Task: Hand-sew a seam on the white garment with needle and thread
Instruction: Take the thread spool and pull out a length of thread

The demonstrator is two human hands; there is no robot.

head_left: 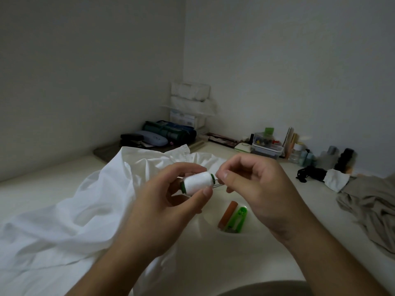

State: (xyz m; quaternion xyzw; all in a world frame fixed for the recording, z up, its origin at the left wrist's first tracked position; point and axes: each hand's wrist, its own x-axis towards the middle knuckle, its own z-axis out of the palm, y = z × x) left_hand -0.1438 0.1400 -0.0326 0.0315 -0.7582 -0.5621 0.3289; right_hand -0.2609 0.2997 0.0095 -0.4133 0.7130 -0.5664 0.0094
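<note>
- White garment (70,201): it lies crumpled over the pale table (38,180), spreading from the near left to the middle, with a ruffled edge at its far side; both my hands are raised above it.
- My left hand (171,195) comes up from the near left, palm turned inward, its fingers and thumb curled round a spool of white thread (197,182) with green end rims; the thumb presses the spool's near side and the spool lies roughly level, its right end pointing at my other hand.
- My right hand (254,189) comes up from the near right, fingers bent, thumb and forefinger pinched together just beside the spool's right end.
- A thin grey line, seemingly a needle (218,184), runs between the spool's end and that pinch; I cannot tell whether it is needle or thread, nor where any loose thread runs.
- Below my hands, a shallow white dish (252,229) on the table holds an orange tube (226,213) and a green thread snipper (237,220) side by side.
- On the right lies a rumpled beige cloth (372,212), with a black-and-white bundle (320,176) beyond it.
- Along the far wall stand a clear box of small coloured bits (265,146), bottles (299,152) and a stack of white packets (190,103); in the far corner lie dark pouches (168,130).
</note>
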